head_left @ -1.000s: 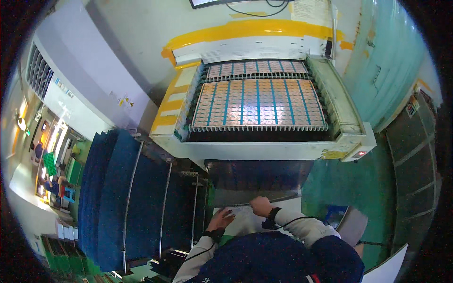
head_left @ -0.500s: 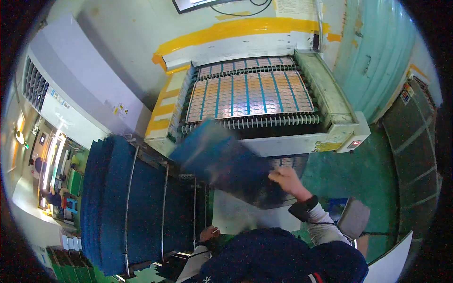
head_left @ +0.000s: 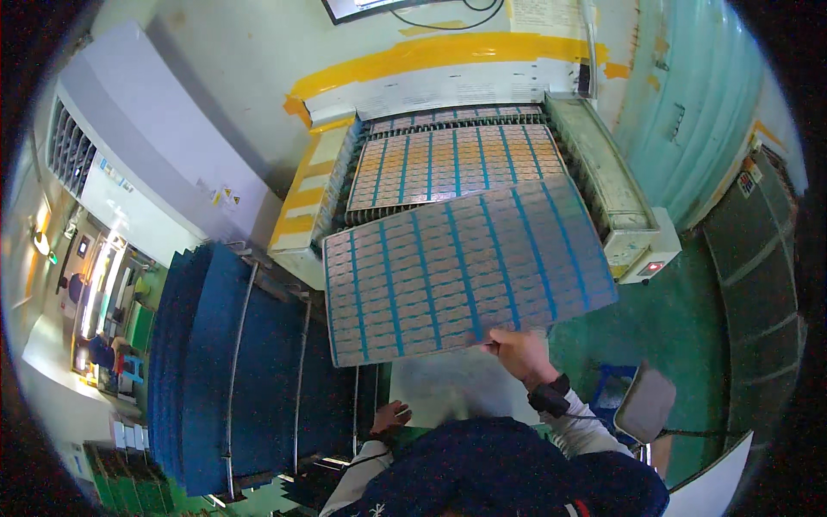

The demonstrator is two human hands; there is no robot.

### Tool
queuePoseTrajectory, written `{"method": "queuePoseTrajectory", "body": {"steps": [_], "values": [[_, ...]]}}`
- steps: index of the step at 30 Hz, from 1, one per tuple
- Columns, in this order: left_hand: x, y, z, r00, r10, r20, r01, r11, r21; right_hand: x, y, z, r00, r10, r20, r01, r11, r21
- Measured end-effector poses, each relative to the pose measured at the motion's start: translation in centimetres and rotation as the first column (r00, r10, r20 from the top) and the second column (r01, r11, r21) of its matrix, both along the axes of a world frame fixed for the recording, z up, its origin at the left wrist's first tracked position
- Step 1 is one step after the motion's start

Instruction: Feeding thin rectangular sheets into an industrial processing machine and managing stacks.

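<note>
My right hand [head_left: 521, 355] pinches the near edge of a large thin circuit board panel [head_left: 469, 267], thumb on top. The panel is copper-coloured with rows of small patterns and blue-green stripes. It is held tilted over the near end of a roller conveyor machine [head_left: 603, 164], hiding most of the front rollers. A similar panel [head_left: 457, 164] lies flat on the rollers behind it. My left hand [head_left: 390, 417] is low beside the rack [head_left: 301, 370], fingers partly stretched out, with nothing visible in it.
Dark blue sheets [head_left: 202, 362] stand upright in the rack at left. A pale flat surface [head_left: 457, 383] lies below the held panel. At right are a stool with a grey seat [head_left: 646, 402] and dark panels [head_left: 754, 267] against the wall. A white cabinet [head_left: 164, 146] stands at far left.
The panel in my right hand has swung from a dark, blurred, steep angle to a flatter one, its patterned face now showing. My left hand has stayed nearly in place.
</note>
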State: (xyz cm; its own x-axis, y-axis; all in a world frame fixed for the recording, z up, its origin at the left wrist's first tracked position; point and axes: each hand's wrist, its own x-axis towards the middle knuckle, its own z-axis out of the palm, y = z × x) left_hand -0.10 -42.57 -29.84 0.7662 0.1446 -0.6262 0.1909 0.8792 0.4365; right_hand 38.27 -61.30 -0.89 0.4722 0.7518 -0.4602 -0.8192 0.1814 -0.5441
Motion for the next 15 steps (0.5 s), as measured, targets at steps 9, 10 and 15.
{"method": "queuePoseTrajectory", "body": {"steps": [9, 10, 15], "values": [[-2.5, -0.9, -0.9, 0.958, -0.041, -0.284, 0.212, 0.768, 0.604, 0.9, 1.1, -3.9, 0.987, -0.064, -0.15, 0.072, 0.996, 0.045], [-2.4, -0.9, -1.0, 0.96, 0.014, -0.279, 0.14, 0.841, 0.522, 1.2, 1.4, -3.8, 0.982, -0.068, -0.176, 0.077, 0.996, 0.045], [0.4, -1.8, 1.9, 0.874, 0.328, -0.358, -0.345, 0.939, 0.019, 2.2, 2.5, -3.5, 0.995, 0.01, -0.095, -0.009, 1.0, 0.016]]}}
